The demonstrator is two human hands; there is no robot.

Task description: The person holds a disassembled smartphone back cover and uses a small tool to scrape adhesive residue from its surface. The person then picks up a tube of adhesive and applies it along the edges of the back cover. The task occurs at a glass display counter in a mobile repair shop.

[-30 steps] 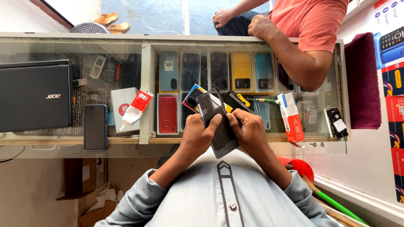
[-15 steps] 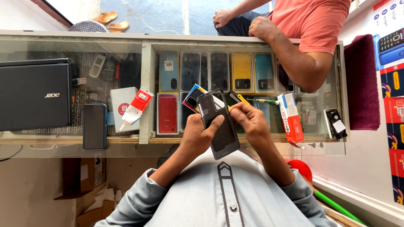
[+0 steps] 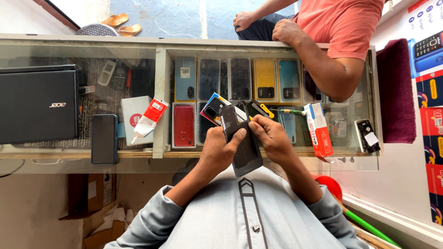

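Note:
My left hand (image 3: 220,151) and my right hand (image 3: 273,137) both grip a dark phone body (image 3: 245,154) with its back open, held over the near edge of the glass counter (image 3: 161,92). My left thumb lies across its upper part. My right fingers pinch its top right edge. Just behind the phone, several small colourful cards (image 3: 213,107) rest on the glass.
On the counter lie a black laptop (image 3: 37,103), a dark phone (image 3: 104,139), a white box (image 3: 131,113), a red-and-white glue tube (image 3: 148,119), a yellow-handled tool (image 3: 266,110), a red-and-white carton (image 3: 318,130) and a small phone (image 3: 367,136). A person in a coral shirt (image 3: 344,27) leans on the far side.
The phone body has slid a little down toward my chest. My left thumb has moved across its upper part, and my right fingers have shifted along the top edge.

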